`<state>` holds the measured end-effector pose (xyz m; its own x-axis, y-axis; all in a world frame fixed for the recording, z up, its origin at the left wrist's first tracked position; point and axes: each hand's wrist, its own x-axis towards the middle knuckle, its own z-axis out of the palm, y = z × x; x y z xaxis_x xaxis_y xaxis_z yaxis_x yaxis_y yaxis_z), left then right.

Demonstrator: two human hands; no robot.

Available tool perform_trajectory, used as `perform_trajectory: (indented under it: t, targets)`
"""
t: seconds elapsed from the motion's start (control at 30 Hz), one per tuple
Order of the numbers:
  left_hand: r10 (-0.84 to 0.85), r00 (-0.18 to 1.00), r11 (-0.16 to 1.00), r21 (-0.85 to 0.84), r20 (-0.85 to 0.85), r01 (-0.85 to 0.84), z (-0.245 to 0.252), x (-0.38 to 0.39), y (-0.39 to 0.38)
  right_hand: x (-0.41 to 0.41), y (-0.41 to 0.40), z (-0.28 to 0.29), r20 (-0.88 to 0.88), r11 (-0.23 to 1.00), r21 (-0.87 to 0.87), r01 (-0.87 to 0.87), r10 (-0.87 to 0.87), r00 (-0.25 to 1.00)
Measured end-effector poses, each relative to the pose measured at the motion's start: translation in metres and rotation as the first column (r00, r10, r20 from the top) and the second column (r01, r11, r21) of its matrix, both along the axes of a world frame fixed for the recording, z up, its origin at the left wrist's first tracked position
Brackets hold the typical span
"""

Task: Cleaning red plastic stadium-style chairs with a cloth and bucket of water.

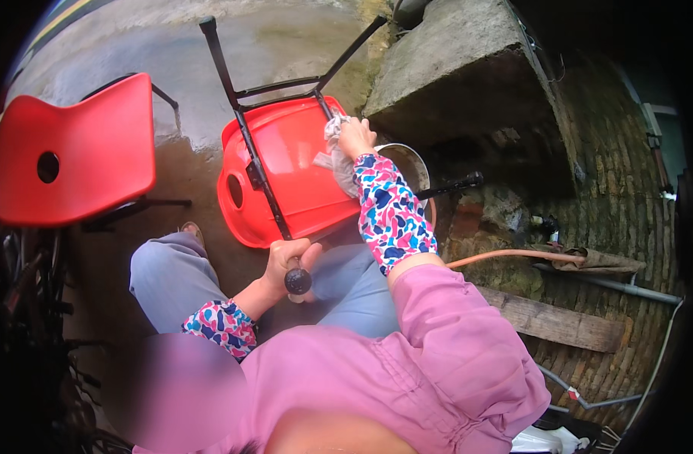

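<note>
A red plastic chair (301, 153) with black metal legs is tipped over before me, the underside of its seat facing up. Its near leg ends in a dark foot cap (297, 281), and my left hand (284, 267) is wrapped around that leg just behind the cap. At the far right side of the seat, my right hand (356, 138) presses a wet greyish-white cloth (338, 159) against the black frame tube (323, 105). Part of the cloth hangs down over the red plastic. My right forearm hides some of the seat's right edge.
Another red chair (79, 153) stands at left on the wet concrete floor (181, 176). A pale-rimmed bucket (409, 156) sits partly behind my right forearm. Beyond it rises a concrete block (448, 51). An orange hose (505, 255) and a wooden plank (556, 320) lie at right.
</note>
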<state>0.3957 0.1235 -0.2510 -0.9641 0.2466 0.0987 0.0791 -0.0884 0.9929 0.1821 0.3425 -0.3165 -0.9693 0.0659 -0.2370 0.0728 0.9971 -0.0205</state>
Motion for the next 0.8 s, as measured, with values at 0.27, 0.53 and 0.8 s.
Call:
perform_trajectory:
  t: [0.27,0.53,0.8]
  targets:
    - [0.127,0.986,0.992,-0.007,-0.107,-0.129,-0.005,0.002,-0.002,0.036,-0.01,0.028,0.24,0.989,0.149,0.001,-0.037,0.97]
    - [0.008,0.99,1.0,0.002,-0.139,-0.007,-0.012,0.009,-0.003,-0.011,0.007,0.032,-0.165,0.998,-0.068,0.003,-0.014,0.986]
    - [-0.045,0.979,0.998,0.034,-0.197,0.053,-0.021,0.013,-0.002,-0.042,-0.017,-0.052,-0.27,0.993,-0.096,-0.065,0.036,0.962]
